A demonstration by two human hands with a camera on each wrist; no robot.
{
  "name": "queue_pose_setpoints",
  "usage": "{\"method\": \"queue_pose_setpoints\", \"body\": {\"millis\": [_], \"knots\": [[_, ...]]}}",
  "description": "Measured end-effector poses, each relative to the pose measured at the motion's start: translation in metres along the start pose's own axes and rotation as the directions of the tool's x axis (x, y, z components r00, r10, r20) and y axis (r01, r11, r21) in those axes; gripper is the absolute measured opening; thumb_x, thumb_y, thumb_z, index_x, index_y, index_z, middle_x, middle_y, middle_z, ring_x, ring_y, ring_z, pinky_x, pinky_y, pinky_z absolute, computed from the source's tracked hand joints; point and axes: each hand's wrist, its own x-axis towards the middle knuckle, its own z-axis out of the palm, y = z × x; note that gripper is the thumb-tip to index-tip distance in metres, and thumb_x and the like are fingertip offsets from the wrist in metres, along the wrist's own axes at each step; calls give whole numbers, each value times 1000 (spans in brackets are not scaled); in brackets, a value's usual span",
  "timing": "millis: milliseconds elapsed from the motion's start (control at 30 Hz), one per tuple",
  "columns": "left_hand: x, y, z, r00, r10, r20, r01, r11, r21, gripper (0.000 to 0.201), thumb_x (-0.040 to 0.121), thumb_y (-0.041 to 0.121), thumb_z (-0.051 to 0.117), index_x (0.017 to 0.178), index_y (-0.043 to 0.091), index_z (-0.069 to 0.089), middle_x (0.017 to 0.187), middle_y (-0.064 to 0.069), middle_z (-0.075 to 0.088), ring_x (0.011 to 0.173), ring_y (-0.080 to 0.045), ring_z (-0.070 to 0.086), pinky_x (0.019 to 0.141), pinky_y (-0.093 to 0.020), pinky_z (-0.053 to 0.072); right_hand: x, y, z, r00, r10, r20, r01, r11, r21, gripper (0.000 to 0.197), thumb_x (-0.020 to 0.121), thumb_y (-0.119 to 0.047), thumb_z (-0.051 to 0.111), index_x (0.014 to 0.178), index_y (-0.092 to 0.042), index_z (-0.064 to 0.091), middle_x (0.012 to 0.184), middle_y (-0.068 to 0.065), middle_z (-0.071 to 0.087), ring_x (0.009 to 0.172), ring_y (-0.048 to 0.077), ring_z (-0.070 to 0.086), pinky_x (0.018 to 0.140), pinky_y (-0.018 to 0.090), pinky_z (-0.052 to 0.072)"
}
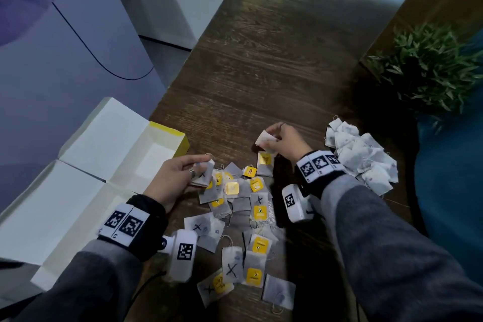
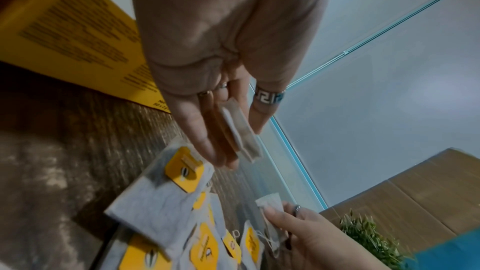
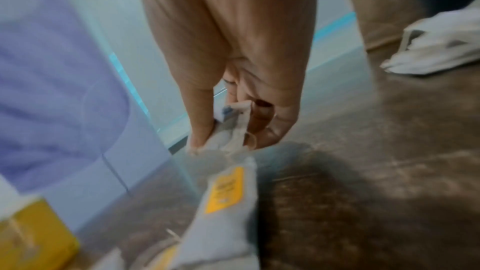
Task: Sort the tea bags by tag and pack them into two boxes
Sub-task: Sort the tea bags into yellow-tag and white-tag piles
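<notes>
Several loose tea bags [image 1: 235,206] lie scattered on the dark wooden table, some with yellow tags, some marked with a black X. My left hand [image 1: 180,178] pinches a small stack of X-marked tea bags [image 1: 203,172], seen edge-on as tea bags [image 2: 239,132] between thumb and fingers. My right hand [image 1: 282,138] holds a white tea bag [image 1: 265,140] just above a yellow-tagged bag [image 1: 264,162]; up close that held tea bag [image 3: 228,128] sits between my fingertips. An open yellow box [image 1: 146,154] with white flaps stands at the left.
A heap of white tea bags [image 1: 363,157] lies at the right, near a green plant [image 1: 431,65] and a blue surface [image 1: 449,204]. White and lilac panels [image 1: 65,47] rise behind the box. The yellow printed box side [image 2: 78,38] lies beside my left hand.
</notes>
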Motion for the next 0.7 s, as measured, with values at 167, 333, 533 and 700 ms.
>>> {"method": "queue_pose_setpoints", "body": {"millis": [167, 333, 533, 700], "knots": [[1, -5, 5, 1000, 6, 10, -6, 1000, 3, 24, 89, 0, 55, 105, 13, 67, 93, -5, 70, 78, -17, 66, 69, -28, 58, -20, 14, 6, 977, 128, 171, -116, 990, -79, 22, 76, -21, 75, 68, -23, 55, 82, 0, 59, 78, 14, 55, 55, 16, 42], [2, -6, 11, 999, 5, 36, -6, 1000, 18, 25, 89, 0, 55, 104, 15, 68, 99, -7, 71, 86, -22, 66, 73, -32, 58, -32, 19, 30, 997, 68, 21, -57, 943, -327, 30, 75, -27, 71, 54, -27, 49, 102, 3, 66, 107, 19, 52, 99, 39, 34], [1, -4, 12, 998, 12, 56, -14, 999, 36, 25, 90, 2, 54, 104, 17, 68, 97, -7, 71, 83, -21, 67, 67, -28, 60, -36, 35, 23, 999, -28, -32, 18, 955, -296, 27, 66, -36, 79, 55, -28, 56, 98, 2, 59, 102, 22, 50, 77, 25, 17], [-1, -6, 16, 997, 11, 70, -15, 998, 58, 26, 91, 1, 53, 110, 12, 67, 94, -8, 70, 83, -23, 66, 72, -34, 60, -49, 28, 12, 993, -94, -73, 83, 987, -140, 15, 70, -11, 79, 72, -13, 64, 102, 0, 39, 94, 9, 41, 74, 10, 35]]}}
